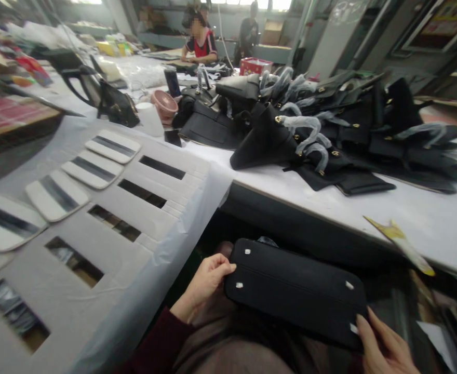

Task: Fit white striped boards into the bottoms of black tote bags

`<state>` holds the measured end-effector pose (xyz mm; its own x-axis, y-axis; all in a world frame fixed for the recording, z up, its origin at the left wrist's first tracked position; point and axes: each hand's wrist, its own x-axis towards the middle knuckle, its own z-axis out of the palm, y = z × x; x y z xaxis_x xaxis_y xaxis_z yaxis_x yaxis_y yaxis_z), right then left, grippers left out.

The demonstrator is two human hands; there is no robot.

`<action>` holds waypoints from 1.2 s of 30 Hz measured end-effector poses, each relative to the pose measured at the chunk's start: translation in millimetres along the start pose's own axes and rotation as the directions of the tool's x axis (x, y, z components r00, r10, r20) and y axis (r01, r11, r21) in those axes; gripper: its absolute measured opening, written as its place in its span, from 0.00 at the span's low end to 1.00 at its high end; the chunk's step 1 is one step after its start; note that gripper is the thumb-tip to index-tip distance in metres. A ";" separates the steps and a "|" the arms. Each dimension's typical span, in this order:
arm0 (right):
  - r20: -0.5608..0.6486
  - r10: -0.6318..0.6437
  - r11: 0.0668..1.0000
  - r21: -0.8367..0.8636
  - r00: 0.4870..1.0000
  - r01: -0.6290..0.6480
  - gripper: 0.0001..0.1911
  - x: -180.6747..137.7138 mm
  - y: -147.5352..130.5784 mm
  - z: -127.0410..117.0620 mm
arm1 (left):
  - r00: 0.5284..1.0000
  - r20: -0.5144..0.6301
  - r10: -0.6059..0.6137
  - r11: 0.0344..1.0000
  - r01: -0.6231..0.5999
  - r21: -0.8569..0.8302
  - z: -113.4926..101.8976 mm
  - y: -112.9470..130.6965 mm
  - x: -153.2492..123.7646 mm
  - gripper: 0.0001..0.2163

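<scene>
I hold a black oblong bag base panel (295, 291) with several small white studs over my lap, below the table edge. My left hand (204, 284) is curled shut on its left end, fingers bent against the edge. My right hand (384, 347) grips its right end at the lower right corner, with a finger along the rim near a stud.
A white table (330, 202) carries a heap of black handbags (330, 124) with wrapped handles. At left lies a white board with rectangular slots (143, 193) and several white oval pieces (92, 169). A yellow scrap (400, 241) lies near the table edge. People sit at the far bench (201, 41).
</scene>
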<state>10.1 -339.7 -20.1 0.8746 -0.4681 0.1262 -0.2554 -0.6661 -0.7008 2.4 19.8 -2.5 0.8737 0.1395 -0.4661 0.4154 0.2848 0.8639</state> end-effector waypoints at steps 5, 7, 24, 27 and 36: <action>0.216 -0.160 0.986 -0.014 0.963 0.166 0.37 16.3 -5.5 -10.4 | 0.998 0.042 -0.040 0.999 0.039 0.014 -1.5 -0.5 1.5 0.17; 0.286 -0.328 0.937 -0.026 0.900 0.349 0.34 25.7 -2.8 -12.1 | 0.998 0.047 -0.047 0.999 0.047 0.017 -1.5 1.3 0.6 0.17; 0.640 -0.708 0.336 -0.068 0.300 0.939 0.48 26.6 -89.8 48.5 | 0.998 0.062 -0.015 1.000 0.015 0.005 -1.6 8.1 -4.0 0.19; 0.608 -0.733 0.335 -0.065 0.304 0.940 0.48 9.3 -96.1 55.7 | 0.998 0.058 -0.004 0.999 0.002 0.044 -3.0 4.8 -2.0 0.19; 0.603 -0.682 0.474 -0.066 0.413 0.878 0.44 -36.2 -122.8 63.0 | 0.919 -0.067 0.388 0.764 -0.280 0.581 5.1 19.1 -16.0 0.14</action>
<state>35.8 -204.4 17.2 0.7843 0.6111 0.1072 0.6199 -0.7649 -0.1752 -2.3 18.2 22.4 0.9473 0.3024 -0.1056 0.2196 -0.3730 0.9015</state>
